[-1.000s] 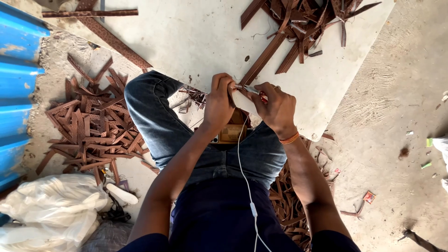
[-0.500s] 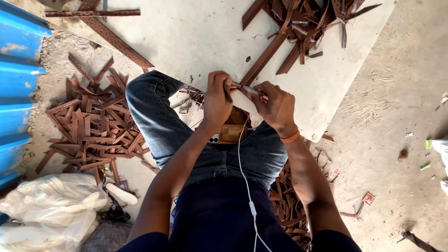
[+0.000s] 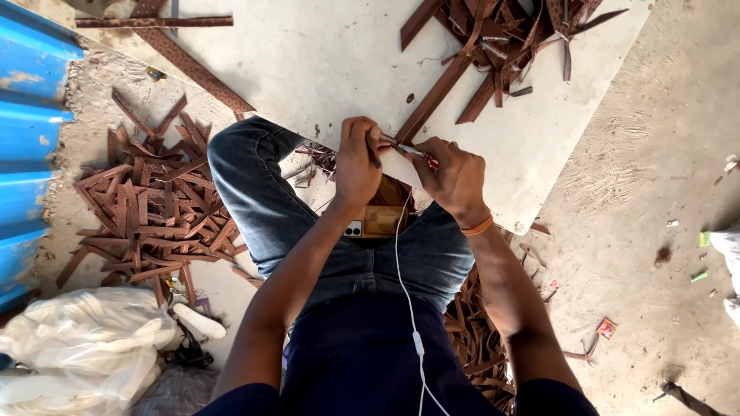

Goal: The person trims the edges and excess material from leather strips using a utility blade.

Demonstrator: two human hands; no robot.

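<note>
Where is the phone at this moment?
In the head view the phone lies on the person's lap, just below both hands, with the white earphone cable running down beside it.

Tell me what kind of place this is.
Probably an informal floor-level leather or strap-cutting workshop. Piles of brown cut strips lie on the bare concrete floor, more strips sit on a white board, and the left hand and right hand work a small piece together.

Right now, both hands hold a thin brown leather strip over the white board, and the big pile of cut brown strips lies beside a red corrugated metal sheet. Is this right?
Nearly. In the head view the corrugated metal sheet is blue, not red. The rest holds: left hand, right hand, thin brown leather strip, white board, pile of cut brown strips.
</note>
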